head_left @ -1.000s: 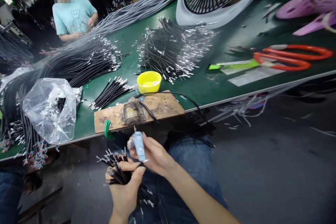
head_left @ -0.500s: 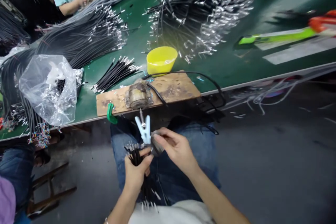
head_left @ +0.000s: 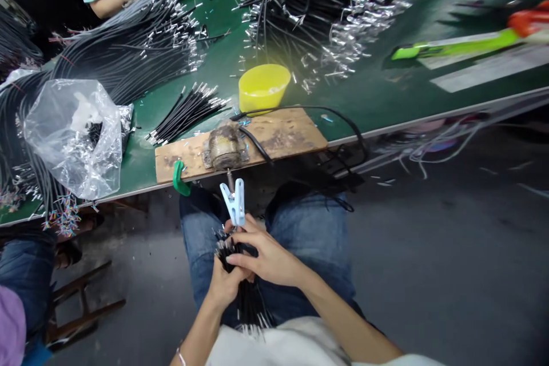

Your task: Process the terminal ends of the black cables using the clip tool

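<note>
- Over the lap, below the near edge of the green table (head_left: 377, 111), the left hand (head_left: 229, 281) was closed around a bundle of black cables (head_left: 249, 303), silvery tips up at the top and loose ends hanging below.
- The right hand (head_left: 268, 251) reached across to the bundle's upper end, thumb and fingers bent with a narrow gap; whether it pinched a single cable could not be told.
- A light-blue clothespin (head_left: 234, 203) stood just above the right fingers, at the metal shaft (head_left: 230, 180) of a small motor (head_left: 225, 147); contact with the fingers could not be told.
- The motor sat on a wooden board (head_left: 291, 131) along the table edge, a green clamp (head_left: 180, 178) at the board's left part.
- Behind the board stood a yellow bowl (head_left: 263, 88), with a small cable pile (head_left: 189, 113) to its left.
- Green tabletop showed between the bowl and the lime-green cutter (head_left: 454, 47) at right.
- Room for the hands lay between table edge and torso, above the knees; grey floor (head_left: 429, 251) stretched rightward.
</note>
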Demonstrator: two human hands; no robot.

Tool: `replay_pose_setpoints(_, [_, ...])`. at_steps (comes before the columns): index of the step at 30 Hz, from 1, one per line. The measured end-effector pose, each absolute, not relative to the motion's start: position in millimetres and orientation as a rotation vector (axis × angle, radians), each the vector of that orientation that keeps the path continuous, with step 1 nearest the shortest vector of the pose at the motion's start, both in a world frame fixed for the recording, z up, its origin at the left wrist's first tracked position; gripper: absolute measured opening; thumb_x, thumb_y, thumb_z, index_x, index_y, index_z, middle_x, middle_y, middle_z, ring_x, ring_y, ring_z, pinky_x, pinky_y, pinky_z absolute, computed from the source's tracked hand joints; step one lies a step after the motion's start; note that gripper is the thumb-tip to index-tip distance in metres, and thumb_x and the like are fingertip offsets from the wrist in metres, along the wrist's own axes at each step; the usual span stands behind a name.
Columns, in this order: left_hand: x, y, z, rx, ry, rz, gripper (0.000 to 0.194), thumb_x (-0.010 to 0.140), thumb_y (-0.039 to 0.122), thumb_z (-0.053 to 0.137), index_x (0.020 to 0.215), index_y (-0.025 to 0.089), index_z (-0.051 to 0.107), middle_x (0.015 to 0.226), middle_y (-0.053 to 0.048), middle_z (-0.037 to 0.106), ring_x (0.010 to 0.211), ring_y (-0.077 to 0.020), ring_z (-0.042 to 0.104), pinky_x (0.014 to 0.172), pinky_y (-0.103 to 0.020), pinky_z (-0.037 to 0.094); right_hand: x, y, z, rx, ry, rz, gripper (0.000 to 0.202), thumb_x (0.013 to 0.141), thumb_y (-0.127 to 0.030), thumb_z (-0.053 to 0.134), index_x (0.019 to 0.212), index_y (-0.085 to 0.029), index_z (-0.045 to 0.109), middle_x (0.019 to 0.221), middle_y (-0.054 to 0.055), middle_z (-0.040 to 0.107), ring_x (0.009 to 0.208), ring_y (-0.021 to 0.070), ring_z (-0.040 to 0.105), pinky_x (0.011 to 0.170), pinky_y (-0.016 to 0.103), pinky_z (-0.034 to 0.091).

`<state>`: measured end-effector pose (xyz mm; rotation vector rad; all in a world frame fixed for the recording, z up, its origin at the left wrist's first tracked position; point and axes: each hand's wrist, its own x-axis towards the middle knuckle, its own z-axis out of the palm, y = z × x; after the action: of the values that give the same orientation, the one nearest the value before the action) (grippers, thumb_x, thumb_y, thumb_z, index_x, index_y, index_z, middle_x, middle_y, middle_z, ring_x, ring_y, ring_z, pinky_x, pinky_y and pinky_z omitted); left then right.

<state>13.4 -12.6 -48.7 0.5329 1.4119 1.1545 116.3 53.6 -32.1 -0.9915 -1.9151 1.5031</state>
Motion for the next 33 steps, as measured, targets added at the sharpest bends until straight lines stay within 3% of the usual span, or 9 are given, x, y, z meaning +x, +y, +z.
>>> replay_pose_setpoints(5, [8.7, -14.4, -58.1, 0.484, 1.385, 1.144, 0.034, 0.055, 0.043, 0.074, 0.069, 0.016, 0.06, 0.047, 0.002, 0.056, 0.041, -0.0119, 0.051, 0.046, -0.026, 0.044, 119.2, 50.6, -35.0, -1.081, -1.766, 1.398, 0.019, 0.071, -0.01, 0.067, 0.055, -0.018, 0.061, 0.089, 0.007, 0.059, 0.084, 0.0212, 0.047, 0.079, 0.037, 0.044])
replay_pose_setpoints(9, [2.7, -14.7, -59.9, 0.433, 1.423, 1.165, 0.045, 0.052, 0.057, 0.074, 0.06, 0.018, 0.054, 0.036, 0.008, 0.038, 0.031, -0.0058, 0.035, 0.036, -0.023, 0.034, 124.8, 53.9, -36.7, -0.998, -1.663, 1.381, 0.018, 0.079, -0.019, 0.06, 0.062, -0.019, 0.067, 0.08, 0.006, 0.06, 0.079, 0.0201, 0.05, 0.075, 0.036, 0.043])
replay_pose_setpoints(14, [1.0, -15.2, -50.7, 0.429, 1.453, 1.177, 0.04, 0.054, 0.051, 0.076, 0.063, 0.017, 0.057, 0.036, 0.009, 0.039, 0.03, -0.0043, 0.032, 0.034, -0.02, 0.028, 116.3, 50.2, -33.3, -0.947, -1.382, 1.518, 0.028, 0.081, -0.037, 0.059, 0.062, -0.018, 0.065, 0.067, 0.005, 0.059, 0.067, 0.0184, 0.054, 0.064, 0.031, 0.042])
replay_pose_setpoints(18, [-7.6, -10.3, -45.5, 0.456, 1.446, 1.177, 0.036, 0.055, 0.047, 0.077, 0.058, 0.016, 0.06, 0.037, 0.008, 0.04, 0.028, -0.0037, 0.033, 0.031, -0.019, 0.026, 111.4, 51.2, -31.8, -1.074, -0.983, 1.509, 0.041, 0.075, -0.052, 0.062, 0.053, -0.019, 0.055, 0.055, 0.0, 0.049, 0.055, 0.0143, 0.046, 0.053, 0.027, 0.037])
replay_pose_setpoints(22, [-19.7, -2.0, -53.9, 0.445, 1.353, 1.024, 0.047, 0.029, 0.05, 0.084, 0.04, 0.018, 0.052, 0.028, 0.008, 0.032, 0.021, -0.0043, 0.028, 0.023, -0.02, 0.02, 126.6, 62.9, -28.0, -1.254, -0.757, 1.34, 0.051, 0.071, -0.062, 0.06, 0.047, -0.021, 0.039, 0.045, -0.005, 0.034, 0.044, 0.0102, 0.031, 0.043, 0.024, 0.028])
replay_pose_setpoints(23, [-19.5, -1.7, -56.9, 0.41, 1.341, 0.988, 0.049, 0.024, 0.05, 0.084, 0.039, 0.019, 0.05, 0.026, 0.009, 0.029, 0.021, -0.0039, 0.026, 0.023, -0.02, 0.02, 130.8, 64.3, -25.1, -1.267, -0.878, 1.337, 0.052, 0.072, -0.06, 0.059, 0.046, -0.021, 0.039, 0.044, -0.005, 0.034, 0.044, 0.0102, 0.032, 0.042, 0.024, 0.027])
replay_pose_setpoints(26, [-8.5, -7.2, -62.4, 0.332, 1.409, 1.076, 0.05, 0.038, 0.06, 0.078, 0.054, 0.018, 0.057, 0.028, 0.01, 0.03, 0.024, -0.0035, 0.026, 0.027, -0.02, 0.026, 136.9, 61.9, -13.5, -1.214, -1.352, 1.281, 0.048, 0.081, -0.049, 0.054, 0.044, -0.02, 0.043, 0.044, -0.002, 0.04, 0.045, 0.0117, 0.038, 0.044, 0.025, 0.031])
replay_pose_setpoints(29, [8.3, -15.1, -61.3, 0.33, 1.46, 1.159, 0.049, 0.045, 0.057, 0.079, 0.061, 0.017, 0.056, 0.031, 0.008, 0.04, 0.027, -0.0049, 0.034, 0.031, -0.019, 0.031, 138.9, 54.0, -1.7, -1.153, -1.531, 0.985, 0.041, 0.085, -0.034, 0.052, 0.046, -0.02, 0.048, 0.046, 0.0, 0.048, 0.046, 0.0143, 0.046, 0.051, 0.028, 0.04])
replay_pose_setpoints(33, [19.4, -18.2, -59.4, 0.266, 1.531, 1.271, 0.053, 0.042, 0.057, 0.08, 0.055, 0.017, 0.048, 0.032, 0.008, 0.039, 0.027, -0.0034, 0.032, 0.031, -0.017, 0.029, 148.9, 51.1, 19.3, -1.046, -1.46, 0.529, 0.014, 0.082, -0.019, 0.056, 0.07, -0.024, 0.06, 0.057, 0.002, 0.059, 0.053, 0.0195, 0.055, 0.066, 0.034, 0.046])
